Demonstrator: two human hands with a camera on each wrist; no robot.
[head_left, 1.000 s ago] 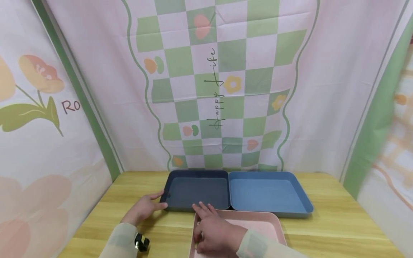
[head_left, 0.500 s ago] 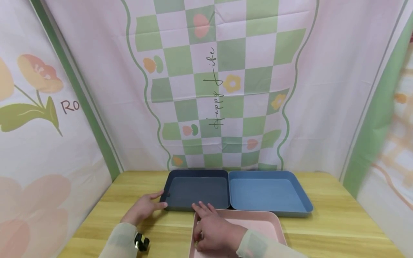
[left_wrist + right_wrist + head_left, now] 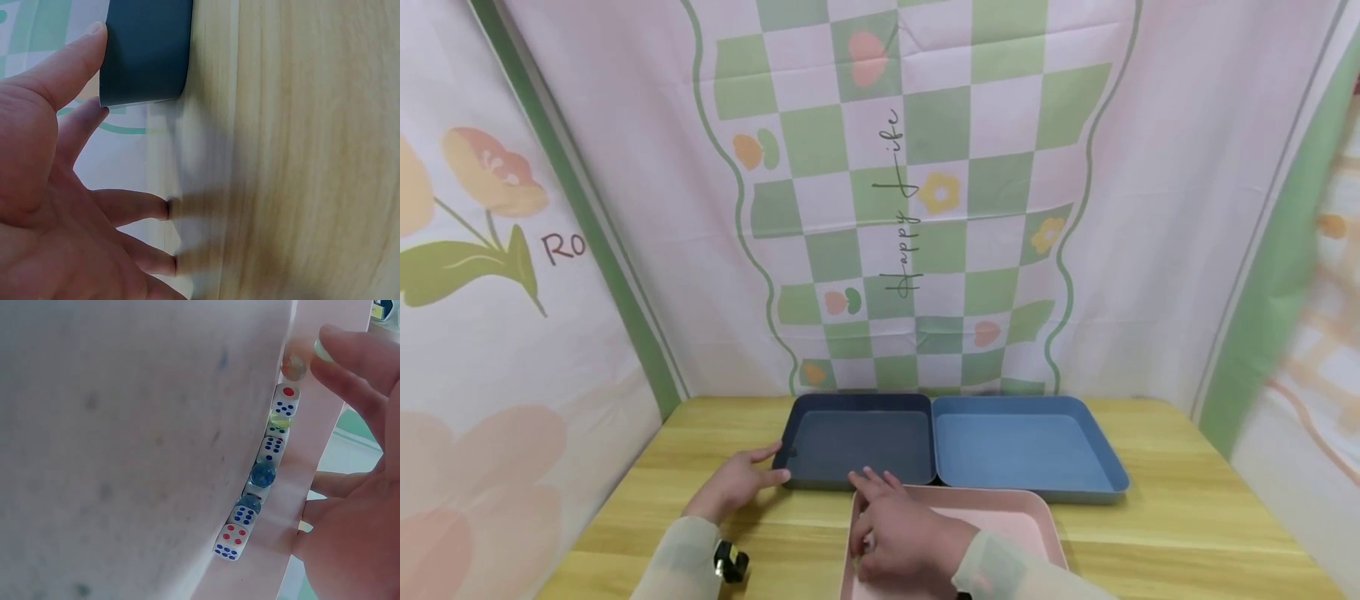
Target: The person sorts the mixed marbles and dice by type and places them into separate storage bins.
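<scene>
My left hand (image 3: 737, 483) rests its thumb and forefinger on the near left corner of a dark navy tray (image 3: 857, 485), the other fingers spread. In that tray's left end lies a small dark thing (image 3: 792, 452), too small to identify. My right hand (image 3: 906, 529) is over the left wall of a pink tray (image 3: 985, 498). In the right wrist view, its thumb and forefinger pinch a pale greenish marble (image 3: 322, 351). Beneath them, a row of white dice (image 3: 232, 539) and glass marbles, including a blue marble (image 3: 263, 474) and a clear orange marble (image 3: 293, 367), lines the pink tray's wall.
A blue tray (image 3: 1030, 493) stands right of the navy one, their sides meeting. Both are behind the pink tray on the wooden table (image 3: 1195, 517). A patterned cloth (image 3: 940, 250) hangs at the back, with more cloth at both sides.
Both hands stay at nearly the same places. The right hand's fingers have shifted very slightly, and a pale spot shows between them. The trays have not moved.
</scene>
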